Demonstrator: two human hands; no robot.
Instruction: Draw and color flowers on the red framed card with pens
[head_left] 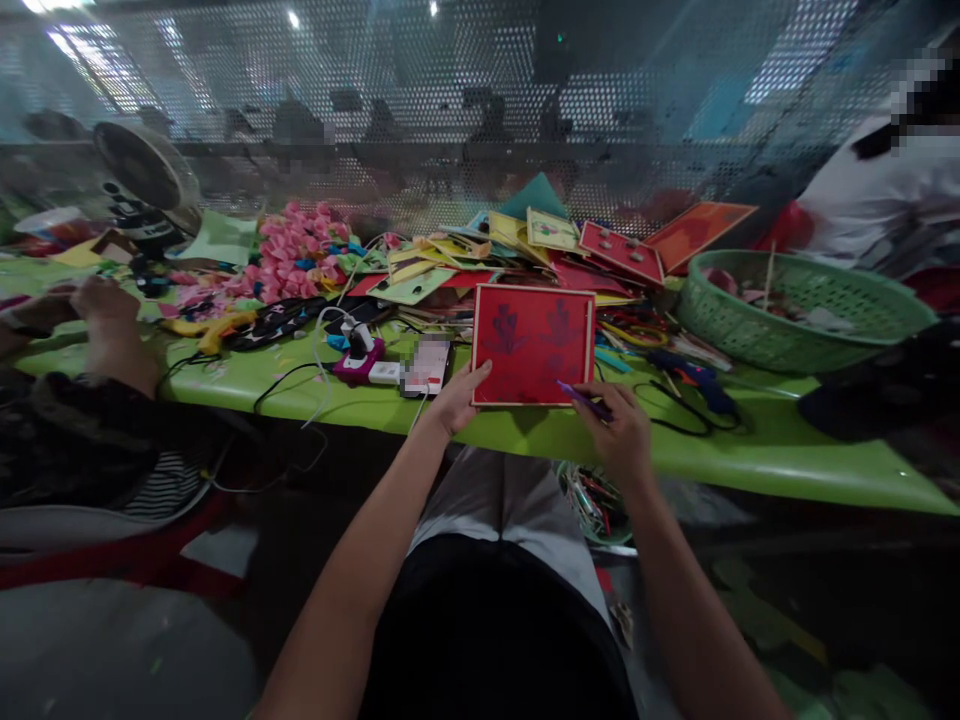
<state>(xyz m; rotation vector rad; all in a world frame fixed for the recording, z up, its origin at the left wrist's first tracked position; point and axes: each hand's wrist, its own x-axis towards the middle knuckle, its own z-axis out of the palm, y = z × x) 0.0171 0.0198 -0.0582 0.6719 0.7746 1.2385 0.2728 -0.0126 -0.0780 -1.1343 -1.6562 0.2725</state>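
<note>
A red card (532,344) with dark printed figures and a pale border lies on the green table (525,430) in front of me. My left hand (457,398) holds its lower left corner, thumb on top, fingers under. My right hand (619,435) is closed round a purple pen (583,400) whose tip rests on the card's lower right part.
Behind the card lie piles of coloured cards (585,245), pink paper flowers (296,250), cables, a phone (426,366) and a blue glue gun (697,385). A green basket (795,310) stands at right. Another person's hands (97,310) work at left, near a fan (146,175).
</note>
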